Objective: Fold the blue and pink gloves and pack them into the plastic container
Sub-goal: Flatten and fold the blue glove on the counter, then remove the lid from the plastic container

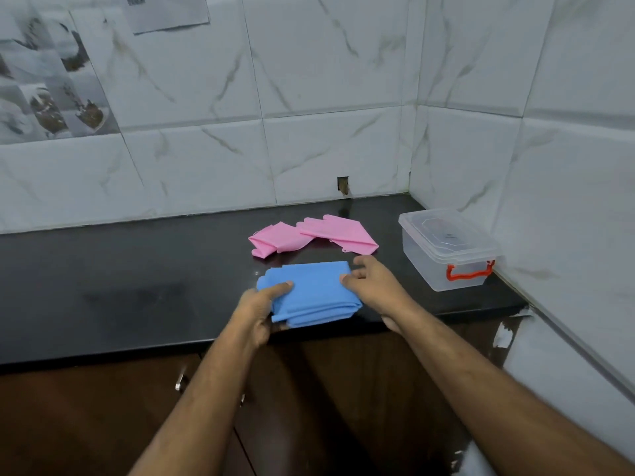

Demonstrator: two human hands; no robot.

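Blue gloves, folded into one thick stack, sit at the front edge of the black countertop, the stack's long side running left to right and its layered edges facing the person. Marble-look wall tiles rise behind and to the right, meeting in the corner, with brown cabinet doors below the counter. Over by that corner stands the clear plastic container, lid on, red latch at its near end, well apart from the stack. Just behind the blue stack lie the pink gloves, two of them, spread flat and overlapping, nothing between them and the stack. Left hand grips the stack's left end, thumb on top and fingers under. Right hand pinches the stack's right edge with thumb and fingertips.
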